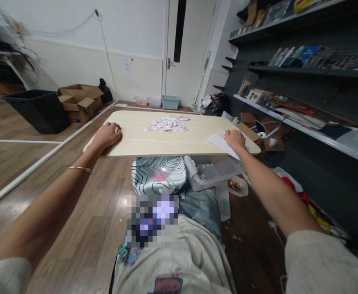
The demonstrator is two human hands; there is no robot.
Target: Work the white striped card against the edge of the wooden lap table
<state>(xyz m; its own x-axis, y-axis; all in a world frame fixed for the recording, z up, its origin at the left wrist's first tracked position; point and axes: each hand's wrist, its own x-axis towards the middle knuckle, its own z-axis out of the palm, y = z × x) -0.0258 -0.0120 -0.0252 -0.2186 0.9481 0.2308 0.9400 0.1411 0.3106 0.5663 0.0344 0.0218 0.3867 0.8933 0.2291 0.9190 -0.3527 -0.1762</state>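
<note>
A pale wooden tabletop (130, 143) with rounded corners lies in front of me. Near its left end rests my left hand (108, 134), closed with the fingers curled down. Whatever is inside those fingers, if anything, is hidden. On the right side my right hand (236, 140) is closed over a white paper sheet (220, 141), which shows a row of small marks or slots at its upper edge. Between the hands, towards the far edge, a loose pile of small pale paper pieces (168, 123) is spread on the wood.
Below the tabletop are a patterned stool (157, 175) and a clear plastic bin (211, 173). A blurred phone-like thing (156, 218) is by my lap. Dark shelves (314, 71) run along the right; a black trash bin (38, 110) and cardboard boxes (81, 102) stand left.
</note>
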